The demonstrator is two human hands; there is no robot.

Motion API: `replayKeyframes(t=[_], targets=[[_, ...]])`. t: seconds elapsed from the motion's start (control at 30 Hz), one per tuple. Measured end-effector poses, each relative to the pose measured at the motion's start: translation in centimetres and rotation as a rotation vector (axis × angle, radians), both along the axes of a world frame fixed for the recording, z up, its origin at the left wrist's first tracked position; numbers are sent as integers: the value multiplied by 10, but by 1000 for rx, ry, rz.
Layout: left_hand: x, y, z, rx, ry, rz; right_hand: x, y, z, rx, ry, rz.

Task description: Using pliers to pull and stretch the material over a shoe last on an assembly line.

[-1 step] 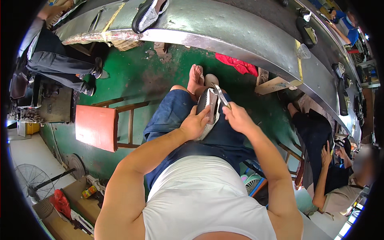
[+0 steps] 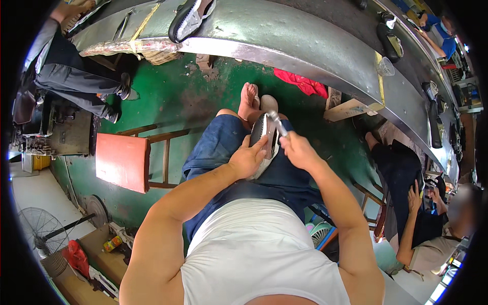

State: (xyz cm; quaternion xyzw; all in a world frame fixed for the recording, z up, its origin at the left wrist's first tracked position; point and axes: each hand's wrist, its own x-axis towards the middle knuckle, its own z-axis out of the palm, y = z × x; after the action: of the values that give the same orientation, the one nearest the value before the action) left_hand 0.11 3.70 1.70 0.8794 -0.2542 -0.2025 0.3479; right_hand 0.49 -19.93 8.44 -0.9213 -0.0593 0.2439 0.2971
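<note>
From here I see the left hand point(image 2: 247, 157) clasping a shoe point(image 2: 258, 131) on the person's lap point(image 2: 213, 145), the right hand point(image 2: 299, 149) wrapped around a hammer point(image 2: 278, 123). The shoe looks light and firm, best held at its sides; the hammer, probably head-heavy.

Arms point(image 2: 190, 195) bent, left hand point(image 2: 247, 158) gripping, right hand point(image 2: 300, 151) curled

White sleeveless top point(image 2: 256, 254) over navy shorts point(image 2: 212, 145)
The top is plain and creased across the waist; the shorts are loose, wide-legged and faintly mottled.
</note>
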Motion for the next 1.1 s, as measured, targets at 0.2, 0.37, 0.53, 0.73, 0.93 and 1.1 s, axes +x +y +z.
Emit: replayKeyframes(t=[0.2, 0.37, 0.53, 0.73, 0.93, 1.1], targets=[[-13, 15, 2, -169, 14, 181, 4, 12, 18, -38, 24, 5], [-10, 19, 25, -167, 405, 260, -38, 16, 14, 92, 65, 12], [-15, 21, 21, -245, 444, 165, -54, 4, 16, 147, 228, -79], [30, 14, 116, 233, 375, -1, -117, -15, -40, 795, 53, -515], [75, 34, 198, -109, -230, -175, -123, -14, -36, 912, 207, -779], [98, 0, 186, -475, 271, -129, -117, -11, -30, 919, 256, -827]])
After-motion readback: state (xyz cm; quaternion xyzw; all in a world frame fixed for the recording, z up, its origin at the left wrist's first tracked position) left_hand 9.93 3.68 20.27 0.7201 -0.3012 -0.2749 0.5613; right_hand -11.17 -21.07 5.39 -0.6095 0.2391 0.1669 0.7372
